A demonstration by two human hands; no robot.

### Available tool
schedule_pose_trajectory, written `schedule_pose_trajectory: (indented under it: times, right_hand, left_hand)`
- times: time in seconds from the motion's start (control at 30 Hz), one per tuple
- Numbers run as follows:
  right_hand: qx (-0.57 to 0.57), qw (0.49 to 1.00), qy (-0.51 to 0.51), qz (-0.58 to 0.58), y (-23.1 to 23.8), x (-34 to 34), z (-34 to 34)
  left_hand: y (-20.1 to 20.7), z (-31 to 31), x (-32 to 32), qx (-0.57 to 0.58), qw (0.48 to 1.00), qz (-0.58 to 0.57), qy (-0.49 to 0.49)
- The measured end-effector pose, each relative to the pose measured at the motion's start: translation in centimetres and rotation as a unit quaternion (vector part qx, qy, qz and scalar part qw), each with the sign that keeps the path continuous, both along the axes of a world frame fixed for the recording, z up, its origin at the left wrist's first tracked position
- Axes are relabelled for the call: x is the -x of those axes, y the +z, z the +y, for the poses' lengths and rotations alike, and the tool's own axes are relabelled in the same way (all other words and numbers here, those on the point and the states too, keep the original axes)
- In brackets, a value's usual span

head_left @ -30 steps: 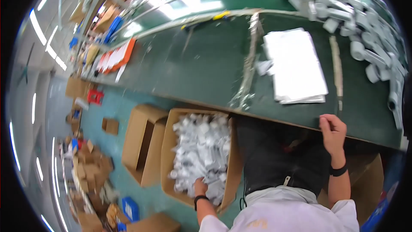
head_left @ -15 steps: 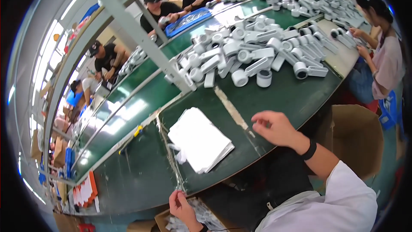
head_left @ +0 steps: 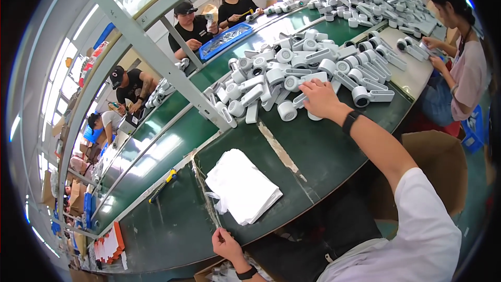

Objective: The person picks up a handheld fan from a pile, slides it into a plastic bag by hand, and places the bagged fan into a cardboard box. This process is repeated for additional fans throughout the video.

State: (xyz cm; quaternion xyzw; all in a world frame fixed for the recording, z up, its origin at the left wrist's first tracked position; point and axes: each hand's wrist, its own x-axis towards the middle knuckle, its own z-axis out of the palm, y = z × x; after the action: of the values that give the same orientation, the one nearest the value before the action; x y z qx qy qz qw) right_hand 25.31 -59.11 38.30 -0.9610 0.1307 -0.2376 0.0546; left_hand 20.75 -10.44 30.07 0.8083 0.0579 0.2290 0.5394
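Note:
A large heap of white handheld fans with round grilled heads lies across the table. My right hand (head_left: 322, 99) reaches to the near side of this heap. Its fingers curl over one white handheld fan (head_left: 315, 77), and part of that fan is hidden under them. At the table's front edge my left hand (head_left: 228, 245) is closed, fingertips pinched together by the end of a frayed tape strip (head_left: 207, 202). What it holds, if anything, cannot be made out. Between my hands lies a stack of white plastic bags (head_left: 243, 188), flat on the green tabletop.
A yellow-and-black screwdriver (head_left: 163, 185) lies to the left, by the metal rail. Farther left is an orange box of white slips (head_left: 109, 244). A metal shelf post (head_left: 156, 60) rises beside the heap. An open carton (head_left: 436, 169) stands right, near a co-worker handling fans.
My right hand has moved forward from above the bare table onto the fan heap. My left hand stays closed at the table edge. A co-worker across the table has raised a fan.

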Motion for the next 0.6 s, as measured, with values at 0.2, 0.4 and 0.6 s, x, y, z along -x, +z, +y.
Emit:
schedule_pose_trajectory:
  times: [0.2, 0.4, 0.6]
  right_hand:
    - [0.060, 0.981, -0.051, 0.177, 0.8, -1.7, 1.0]
    - [-0.126, 0.984, 0.066, -0.108, 3.2, 2.6, 4.4]
    - [-0.733, 0.645, 0.213, -0.039, 3.1, 10.3, 10.3]
  left_hand:
    - [-0.3, -0.1, 0.0, 0.014, 1.000, -0.012, 0.003]
    - [0.1, 0.1, -0.2, 0.043, 0.999, 0.013, -0.013]
    - [6.5, -4.6, 1.9, -0.129, 0.972, -0.108, -0.162]
